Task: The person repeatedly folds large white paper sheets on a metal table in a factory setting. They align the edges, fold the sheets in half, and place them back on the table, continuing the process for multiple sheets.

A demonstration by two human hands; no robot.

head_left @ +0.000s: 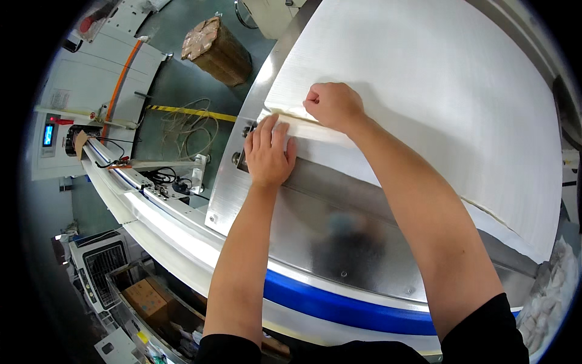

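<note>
Across the far and right part of the shiny metal table (315,242), a large white sheet (436,79) is lying spread out, its near edge running slantwise from the left corner down toward the near right. Under that edge, a pale folded layer (309,130) is showing, reaching over the metal toward the person. At the left end of this layer, the left hand (268,155) is lying palm down, its fingers stretching forward and slightly spread, their tips touching the layer near the corner. Just right and farther in, the right hand (334,106) is resting on the sheet near its edge, its fingers curling into a fist; I cannot tell whether any material is caught inside.

Along the near side of the table, a blue strip (345,303) is curving. On the far left, a brown wrapped bundle (216,51) is standing on the floor, and a pale cord (188,130) is lying in loops nearer. At the near left, a cardboard box (148,300) is sitting in a bin, while clear plastic (551,297) is bunching at the near right.
</note>
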